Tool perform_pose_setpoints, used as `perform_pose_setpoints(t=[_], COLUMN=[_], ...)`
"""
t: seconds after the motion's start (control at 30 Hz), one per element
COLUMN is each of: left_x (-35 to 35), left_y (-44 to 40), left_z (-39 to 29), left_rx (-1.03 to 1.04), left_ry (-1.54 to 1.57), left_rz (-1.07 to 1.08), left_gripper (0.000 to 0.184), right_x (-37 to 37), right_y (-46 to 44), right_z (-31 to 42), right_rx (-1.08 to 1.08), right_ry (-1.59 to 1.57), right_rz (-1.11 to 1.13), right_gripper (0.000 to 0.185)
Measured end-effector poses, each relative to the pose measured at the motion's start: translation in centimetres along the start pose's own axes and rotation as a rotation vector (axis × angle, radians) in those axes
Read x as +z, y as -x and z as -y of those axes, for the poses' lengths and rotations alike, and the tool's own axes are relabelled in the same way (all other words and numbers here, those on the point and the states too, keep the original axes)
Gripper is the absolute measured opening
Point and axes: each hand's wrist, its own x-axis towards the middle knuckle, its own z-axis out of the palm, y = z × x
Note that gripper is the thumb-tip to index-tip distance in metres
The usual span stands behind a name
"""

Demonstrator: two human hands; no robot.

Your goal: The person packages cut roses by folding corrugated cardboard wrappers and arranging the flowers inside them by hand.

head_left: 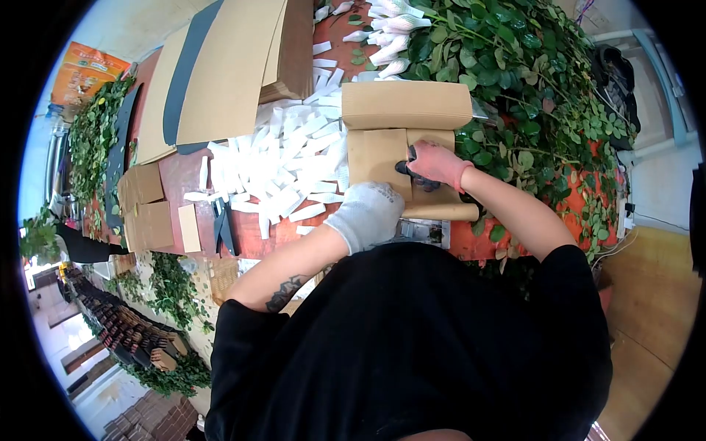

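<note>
Angling inward, left hand [373, 211] and right hand [434, 165] meet brown cardboard [376, 153].

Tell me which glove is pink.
The right glove: its back is pink and its fingers look dark, whereas the left glove is whitish.

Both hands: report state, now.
Left hand: on the brown cardboard; grip cannot be told.
Right hand: partly curled over it; hold cannot be told.
</note>
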Motion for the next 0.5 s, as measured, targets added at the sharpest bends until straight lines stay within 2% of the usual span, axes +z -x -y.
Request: perform_pose_setpoints(t=[0.03, 0.07, 0.1, 0.2, 0.27, 0.33, 0.37, 0.4, 0.43, 0.47, 0.5], left_x=[0.5, 1.0, 1.7, 2.2, 1.3, 0.0, -1.0, -2.1, -2.8, -3.3, -3.6], left_y=[0.0, 0.1, 0.2, 0.4, 0.2, -0.5, -0.7, -0.7, -0.6, -0.6, -0.6], left_z=[0.1, 0.1, 0.3, 0.4, 0.3, 0.4, 0.8, 1.2, 1.7, 2.2, 2.8], left_rx=[0.008, 0.018, 0.018, 0.079, 0.033, 0.019, 0.031, 0.081, 0.126, 0.126, 0.157], left_ry=[0.017, 0.036, 0.034, 0.035, 0.024, -0.039, -0.059, -0.024, 0.016, 0.006, 0.067], left_rz=[-0.059, -0.118, -0.119, -0.316, -0.182, 0.0, -0.032, 0.081, 0.205, 0.195, 0.203], left_gripper=[0.015, 0.015, 0.015, 0.016, 0.017, 0.029, 0.029, 0.041, 0.052, 0.052, 0.063], right_x=[-0.3, -0.6, -1.0, -4.5, -3.4, -6.7, -9.7, -12.3, -13.2, -14.5, -16.6], right_y=[0.4, 0.5, 0.6, 1.4, 1.9, 2.6, 3.3, 3.9, 3.1, 1.8, 0.7], right_z=[0.2, 0.5, 0.9, 2.9, 3.0, 3.5, 3.6, 3.7, 2.1, -0.1, -1.9], right_rx=[-0.12, -0.121, 0.004, 0.367, 0.156, 0.043, -0.03, -0.115, -0.116, -0.118, -0.08], right_ry=[0.198, 0.198, -0.022, -0.661, -0.084, 0.212, 0.09, -0.031, -0.016, -0.008, 0.183], right_rz=[0.003, 0.003, 0.029, 0.204, -0.107, 0.001, -0.121, -0.239, -0.499, -0.758, -0.862], right_gripper=[0.042, 0.042, 0.04, 0.035, 0.039, 0.035, 0.034, 0.033, 0.035, 0.037, 0.039])
